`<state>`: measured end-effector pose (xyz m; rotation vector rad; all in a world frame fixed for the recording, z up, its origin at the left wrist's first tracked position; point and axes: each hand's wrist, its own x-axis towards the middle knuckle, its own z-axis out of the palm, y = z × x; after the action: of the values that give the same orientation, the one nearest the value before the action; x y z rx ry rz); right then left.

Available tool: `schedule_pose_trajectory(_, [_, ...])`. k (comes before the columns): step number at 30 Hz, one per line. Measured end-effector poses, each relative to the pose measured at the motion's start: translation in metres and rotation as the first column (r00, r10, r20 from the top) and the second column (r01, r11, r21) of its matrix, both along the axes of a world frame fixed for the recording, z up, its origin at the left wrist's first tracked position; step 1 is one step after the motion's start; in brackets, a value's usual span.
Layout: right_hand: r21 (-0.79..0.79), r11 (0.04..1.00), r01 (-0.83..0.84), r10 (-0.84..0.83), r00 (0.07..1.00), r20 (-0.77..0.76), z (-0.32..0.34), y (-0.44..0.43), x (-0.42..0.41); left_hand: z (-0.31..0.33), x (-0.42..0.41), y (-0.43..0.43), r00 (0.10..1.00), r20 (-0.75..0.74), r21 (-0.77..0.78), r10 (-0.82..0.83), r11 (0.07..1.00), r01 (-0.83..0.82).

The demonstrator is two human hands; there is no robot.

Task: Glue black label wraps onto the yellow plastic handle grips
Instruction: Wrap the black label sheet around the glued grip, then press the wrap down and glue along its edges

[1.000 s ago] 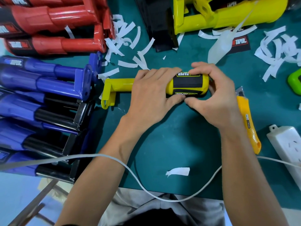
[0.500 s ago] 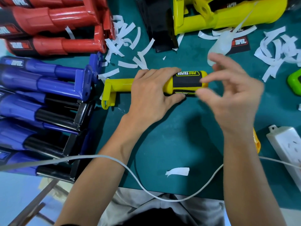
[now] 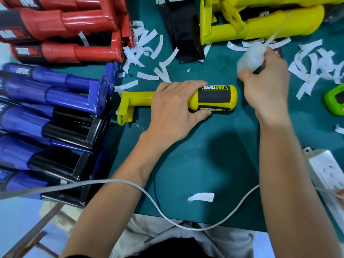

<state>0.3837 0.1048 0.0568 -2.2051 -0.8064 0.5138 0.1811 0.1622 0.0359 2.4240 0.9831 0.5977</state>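
Handle (image 3: 137, 99) lies flat on green desk (image 3: 204, 155), centre of view, bracket end to the left, rounded end to the right. Black label (image 3: 214, 97) is wrapped round the rounded end; "PRO TAPER" print faces up.

Left grip (image 3: 175, 107) lies over the handle's middle. Fingers curl over the far side, thumb presses the near edge of the label. It holds the handle down.

Right grip (image 3: 266, 84) is off the handle, just past its right end and further back. Fingers are curled round a translucent bottle (image 3: 250, 58) with a long thin nozzle pointing up and right. Hand is motion-blurred; cannot tell whether the bottle rests on the desk.

White paper strips (image 3: 147, 45) are scattered behind the handle and far right. Red handles (image 3: 65, 25) are stacked top left, blue handles (image 3: 46, 94) at the left edge, more yellow ones (image 3: 260, 28) top right. Black label stack (image 3: 178, 28) sits at top centre. Power strip (image 3: 325, 168) lies lower right; white cable (image 3: 149, 194) runs across both forearms.
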Motion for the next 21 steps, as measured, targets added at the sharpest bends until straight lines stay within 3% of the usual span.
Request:
schedule_pose_trajectory(5, [0.046, 0.998, -0.031, 0.018, 0.965, 0.260, 0.008, -0.025, -0.014, 0.001, 0.000, 0.001, 1.000, -0.010, -0.012, -0.003, 1.000, 0.003])
schedule_pose_trajectory(7, [0.088, 0.996, -0.010, -0.014, 0.964, 0.265, 0.012, -0.036, -0.025, 0.002, 0.001, 0.002, 1.000, -0.009, -0.017, -0.003, 1.000, 0.003])
schedule_pose_trajectory(13, [0.282, 0.949, 0.142, -0.196, 0.965, 0.173, 0.014, -0.057, -0.044, 0.004, 0.001, 0.003, 1.000, -0.028, -0.018, 0.002, 1.000, -0.003])
schedule_pose_trajectory(17, [0.341, 0.939, 0.042, -0.087, 0.989, 0.119, 0.012, -0.060, -0.033, 0.005, 0.003, 0.003, 1.000, -0.023, -0.016, 0.016, 1.000, -0.016])
schedule_pose_trajectory(21, [0.568, 0.814, 0.123, 0.019, 0.971, -0.238, 0.015, -0.060, -0.029, 0.005, 0.003, 0.003, 0.999, -0.011, -0.009, 0.034, 0.999, -0.034])
